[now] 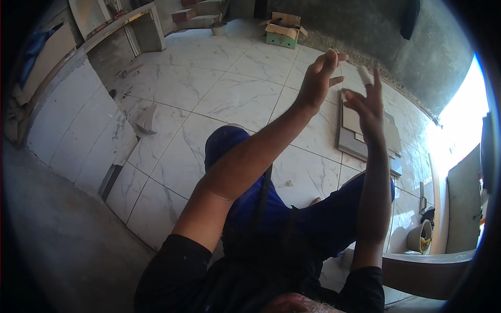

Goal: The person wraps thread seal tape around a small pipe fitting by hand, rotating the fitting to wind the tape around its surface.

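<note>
Marble-veined tile floor point(235, 96): I find left hand point(316, 86) half-curled, right hand point(369, 112) spread, nothing visibly held; nearby stacked slabs point(352, 119) look rigid, chip-prone, best gripped by opposite edges.

This looks like a room under construction or renovation. The marble-patterned tile floor point(229, 94) has dusty smudges and small debris on it, and the wall point(443, 47) is bare grey plaster, rough along its base. Stacked flat panels point(360, 130), a bucket point(419, 237) and an open cardboard box point(283, 31) stand about on the tiles, with bright daylight entering at the right.
</note>
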